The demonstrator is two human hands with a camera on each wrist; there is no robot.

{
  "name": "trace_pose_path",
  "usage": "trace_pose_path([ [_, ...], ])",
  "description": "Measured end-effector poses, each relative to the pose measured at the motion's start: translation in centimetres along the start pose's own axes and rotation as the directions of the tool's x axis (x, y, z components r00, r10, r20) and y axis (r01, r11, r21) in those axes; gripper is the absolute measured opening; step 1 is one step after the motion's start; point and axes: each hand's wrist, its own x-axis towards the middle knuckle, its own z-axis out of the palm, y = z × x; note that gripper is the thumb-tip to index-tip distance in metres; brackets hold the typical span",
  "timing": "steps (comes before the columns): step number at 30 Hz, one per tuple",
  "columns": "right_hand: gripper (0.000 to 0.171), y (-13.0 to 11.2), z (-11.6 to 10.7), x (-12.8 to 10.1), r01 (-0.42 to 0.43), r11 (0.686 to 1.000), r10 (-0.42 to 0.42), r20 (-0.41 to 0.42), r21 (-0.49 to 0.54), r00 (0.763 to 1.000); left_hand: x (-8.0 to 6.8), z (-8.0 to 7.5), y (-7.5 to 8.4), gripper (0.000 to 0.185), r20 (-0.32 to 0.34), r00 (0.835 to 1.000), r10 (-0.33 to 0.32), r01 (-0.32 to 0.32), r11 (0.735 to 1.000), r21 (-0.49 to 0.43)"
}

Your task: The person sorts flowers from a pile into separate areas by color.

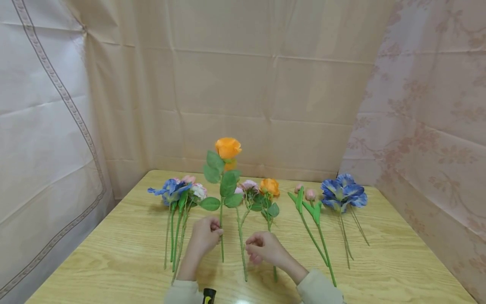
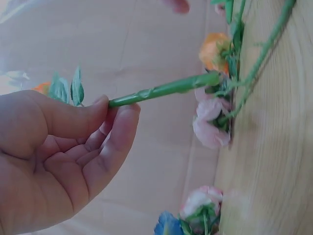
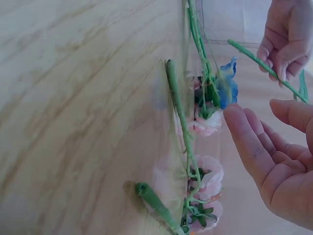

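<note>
In the head view my left hand (image 1: pixel 206 234) pinches the green stem of an orange rose (image 1: pixel 228 147) between thumb and forefinger, bloom upward. The left wrist view shows the stem's lower end (image 2: pixel 171 89) sticking out past the fingertips, above the table. My right hand (image 1: pixel 267 248) hovers with loosely bent fingers and holds nothing; in the right wrist view its palm (image 3: pixel 288 181) faces the camera. Beneath and between the hands lies a pale pink flower stem (image 1: pixel 241 242). Another orange flower (image 1: pixel 269 186) lies beyond the right hand, its stem partly hidden by that hand.
A bunch with a blue flower (image 1: pixel 172 192) and pink-white blooms lies at the left of the wooden table (image 1: pixel 114 253). Two pink tulips (image 1: pixel 310 195) and blue flowers (image 1: pixel 344 192) lie at the right. A black and yellow object (image 1: pixel 209 294) shows at the front edge.
</note>
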Motion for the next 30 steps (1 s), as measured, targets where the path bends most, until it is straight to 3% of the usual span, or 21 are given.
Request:
trace_pose_path([
  [11,0.027,-0.9,0.8,0.0,0.046,0.996,-0.046,-0.009,0.082,0.999,-0.5,1.5,1.6,0.013,0.101,0.988,0.119,-0.108,0.988,-0.113],
  [18,0.014,-2.1,1.1,-0.5,0.074,0.992,-0.074,-0.008,0.102,0.997,-0.7,2.2,2.4,0.015,0.116,0.974,0.193,-0.189,0.981,-0.043],
  [22,0.012,-3.3,1.1,-1.1,0.105,0.99,-0.104,-0.014,0.096,0.995,-0.8,2.6,2.6,0.015,0.113,0.972,0.205,-0.203,0.979,-0.027],
  [30,0.008,-3.4,1.2,-1.2,0.153,0.985,-0.151,-0.025,0.084,0.988,-1.0,2.7,2.8,0.013,0.106,0.971,0.214,-0.215,0.977,-0.005],
])
